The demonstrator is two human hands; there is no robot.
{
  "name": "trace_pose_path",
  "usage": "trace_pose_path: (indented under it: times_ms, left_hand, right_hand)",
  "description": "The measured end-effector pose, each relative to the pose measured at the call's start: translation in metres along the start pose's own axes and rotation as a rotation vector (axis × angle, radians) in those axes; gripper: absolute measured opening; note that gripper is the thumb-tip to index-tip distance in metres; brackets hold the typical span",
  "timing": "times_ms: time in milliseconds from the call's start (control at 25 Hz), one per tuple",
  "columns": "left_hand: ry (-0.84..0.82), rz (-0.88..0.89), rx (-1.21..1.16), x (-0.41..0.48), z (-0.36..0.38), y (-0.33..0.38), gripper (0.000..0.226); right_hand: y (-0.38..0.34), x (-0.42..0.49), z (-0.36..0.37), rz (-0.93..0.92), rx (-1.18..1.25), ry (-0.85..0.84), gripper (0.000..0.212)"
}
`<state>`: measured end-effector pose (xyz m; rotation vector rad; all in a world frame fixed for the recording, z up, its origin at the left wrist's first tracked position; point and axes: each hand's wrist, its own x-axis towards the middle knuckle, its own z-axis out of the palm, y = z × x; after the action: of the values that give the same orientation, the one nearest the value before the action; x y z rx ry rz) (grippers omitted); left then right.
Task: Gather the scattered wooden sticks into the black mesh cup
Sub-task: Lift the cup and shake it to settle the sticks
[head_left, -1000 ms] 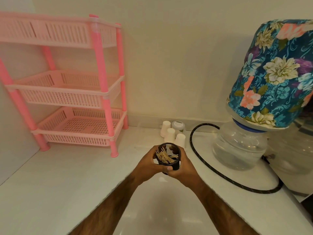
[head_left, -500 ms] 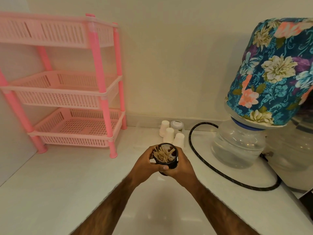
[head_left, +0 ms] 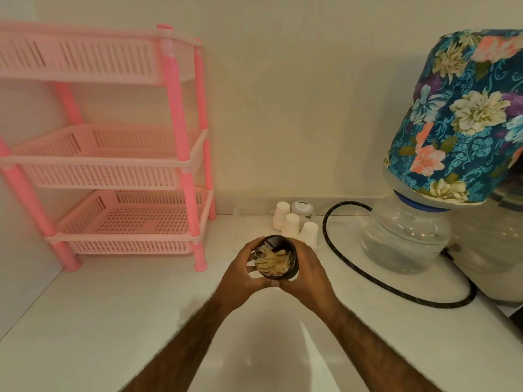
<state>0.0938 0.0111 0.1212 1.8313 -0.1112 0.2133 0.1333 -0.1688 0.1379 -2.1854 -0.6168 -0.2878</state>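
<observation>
Grip comes from both sides. The left hand curls round the near-left wall of the round black mesh cup, thumb across the front. The cup sits between the two palms, mouth up and tipped slightly toward the camera. Whether its base rests on the desk cannot be told. Short pale wooden sticks lie jumbled inside, so gathering looks done or nearly so. The right hand clasps the opposite wall.

Sticks like these are probably light, stiff and prone to spill if the cup tilts far. The thin mesh likely gives a little under pressure, so holding the side walls below the rim seems soundest.

On the smooth white desk a pink slatted plastic three-tier rack stands at the left against a cream wall. Small white paper cups cluster just behind the hands, then a looping black hose. At the far right stands a clear water bottle under a blue floral fabric cover.
</observation>
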Motion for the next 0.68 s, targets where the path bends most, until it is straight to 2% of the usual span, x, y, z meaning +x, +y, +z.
trace_pose_path:
  times_ms: [280, 680]
  left_hand:
    - [-0.095, -0.091, 0.0, -0.005, -0.026, -0.018, 0.101]
    - [-0.133, -0.047, -0.055, -0.004, -0.021, -0.015, 0.094]
  right_hand:
    - [-0.013, 0.004, 0.005, -0.08, -0.119, 0.041, 0.082]
    - [-0.006, -0.009, 0.025, 0.057, -0.022, -0.063, 0.097]
